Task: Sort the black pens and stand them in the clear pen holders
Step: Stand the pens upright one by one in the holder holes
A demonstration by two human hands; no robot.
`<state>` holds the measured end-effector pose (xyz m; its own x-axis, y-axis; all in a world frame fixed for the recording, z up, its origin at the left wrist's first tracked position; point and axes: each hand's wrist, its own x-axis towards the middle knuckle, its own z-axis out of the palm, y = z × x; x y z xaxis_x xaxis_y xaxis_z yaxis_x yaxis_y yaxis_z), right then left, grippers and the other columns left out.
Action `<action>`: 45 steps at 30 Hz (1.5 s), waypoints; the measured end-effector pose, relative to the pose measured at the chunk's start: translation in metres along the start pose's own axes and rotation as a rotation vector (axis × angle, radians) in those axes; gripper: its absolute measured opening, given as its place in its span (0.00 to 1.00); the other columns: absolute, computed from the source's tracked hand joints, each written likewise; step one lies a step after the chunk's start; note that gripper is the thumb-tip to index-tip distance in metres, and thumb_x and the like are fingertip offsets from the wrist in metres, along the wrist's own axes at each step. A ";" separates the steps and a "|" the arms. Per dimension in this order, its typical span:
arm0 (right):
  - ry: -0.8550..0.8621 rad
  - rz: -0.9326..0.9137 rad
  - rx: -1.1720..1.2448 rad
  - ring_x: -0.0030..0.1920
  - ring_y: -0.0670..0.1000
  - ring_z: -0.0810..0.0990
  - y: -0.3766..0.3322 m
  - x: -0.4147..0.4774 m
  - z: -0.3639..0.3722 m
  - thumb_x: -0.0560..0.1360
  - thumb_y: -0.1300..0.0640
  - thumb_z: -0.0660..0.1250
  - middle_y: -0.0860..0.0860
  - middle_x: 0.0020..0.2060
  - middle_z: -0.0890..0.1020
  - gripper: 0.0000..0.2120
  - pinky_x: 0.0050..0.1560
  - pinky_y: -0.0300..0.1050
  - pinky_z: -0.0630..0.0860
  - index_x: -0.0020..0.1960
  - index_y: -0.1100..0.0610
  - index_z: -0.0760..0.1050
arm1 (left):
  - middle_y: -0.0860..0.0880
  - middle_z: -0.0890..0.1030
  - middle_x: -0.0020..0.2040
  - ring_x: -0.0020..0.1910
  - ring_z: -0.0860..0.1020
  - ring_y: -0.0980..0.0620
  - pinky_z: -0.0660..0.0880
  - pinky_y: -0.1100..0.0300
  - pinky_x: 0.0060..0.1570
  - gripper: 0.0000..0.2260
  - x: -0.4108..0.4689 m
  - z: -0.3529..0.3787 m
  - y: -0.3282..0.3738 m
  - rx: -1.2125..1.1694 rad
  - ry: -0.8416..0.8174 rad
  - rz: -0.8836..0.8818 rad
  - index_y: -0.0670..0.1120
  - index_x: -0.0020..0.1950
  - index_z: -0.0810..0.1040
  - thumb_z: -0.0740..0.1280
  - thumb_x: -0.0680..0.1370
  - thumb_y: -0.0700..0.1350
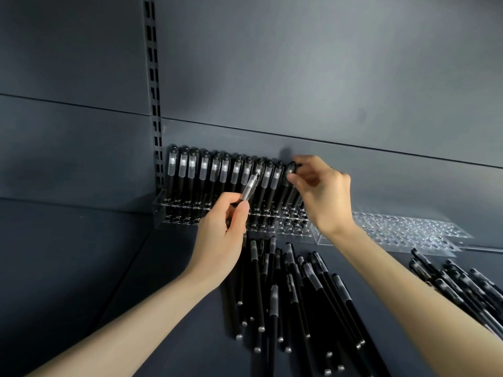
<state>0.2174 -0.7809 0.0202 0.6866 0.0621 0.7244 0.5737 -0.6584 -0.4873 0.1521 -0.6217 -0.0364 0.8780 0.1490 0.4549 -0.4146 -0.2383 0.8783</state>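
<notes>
Twelve or so black pens stood upright in a row along the back of a clear pen holder, frosted caps uppermost, close against the back panel. At the right end of that row the right hand pinched the top of the last pen between its fingers. This pen's lower end was hidden behind the hand, so whether it sat in a hole could not be told.

Just in front of the row's middle, the left hand had its fingers curled round the barrel of a spare pen, thumb laid along it. The clear-capped end pointed up and to the right, across the standing pens. That hand hid part of the holder's front rows of holes and a few barrels behind.

Beside the first holder on the right lay a second clear holder, its rows of round holes showing and its near end covered by the right wrist. Loose pens lay in a heap between the two forearms, mostly pointing toward the holders, some crossing. Another heap lay at the right edge, apart from the first, with the right forearm crossing in front of its near corner.

Both bare forearms reached up from the lower corners and converged on the row. The shelf was dark matte grey. The back panel was the same grey, with a horizontal seam above the caps and a slotted metal upright just left of the holder.
</notes>
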 end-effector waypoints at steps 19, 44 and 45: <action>-0.130 0.200 0.333 0.39 0.46 0.81 -0.017 -0.022 -0.019 0.74 0.56 0.70 0.47 0.36 0.82 0.06 0.43 0.35 0.76 0.50 0.54 0.77 | 0.56 0.72 0.30 0.25 0.64 0.57 0.61 0.61 0.27 0.10 -0.006 0.011 0.002 -0.051 -0.137 -0.095 0.50 0.50 0.78 0.57 0.82 0.46; 0.178 0.051 0.259 0.38 0.41 0.80 0.003 -0.005 -0.029 0.73 0.61 0.71 0.42 0.36 0.81 0.15 0.44 0.34 0.76 0.52 0.47 0.69 | 0.47 0.73 0.60 0.60 0.69 0.47 0.64 0.47 0.65 0.26 -0.003 0.006 -0.024 0.904 -0.187 0.271 0.47 0.66 0.75 0.51 0.76 0.58; 0.184 0.046 0.253 0.38 0.41 0.80 0.004 -0.005 -0.026 0.73 0.62 0.71 0.41 0.36 0.81 0.15 0.44 0.34 0.76 0.52 0.47 0.69 | 0.47 0.73 0.60 0.60 0.67 0.48 0.65 0.47 0.64 0.26 -0.003 0.006 -0.025 0.910 -0.182 0.278 0.47 0.65 0.75 0.52 0.76 0.58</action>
<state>0.2045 -0.8036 0.0270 0.6354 -0.1153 0.7636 0.6526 -0.4485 -0.6107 0.1611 -0.6223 -0.0605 0.8319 -0.1576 0.5321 -0.3362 -0.9059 0.2574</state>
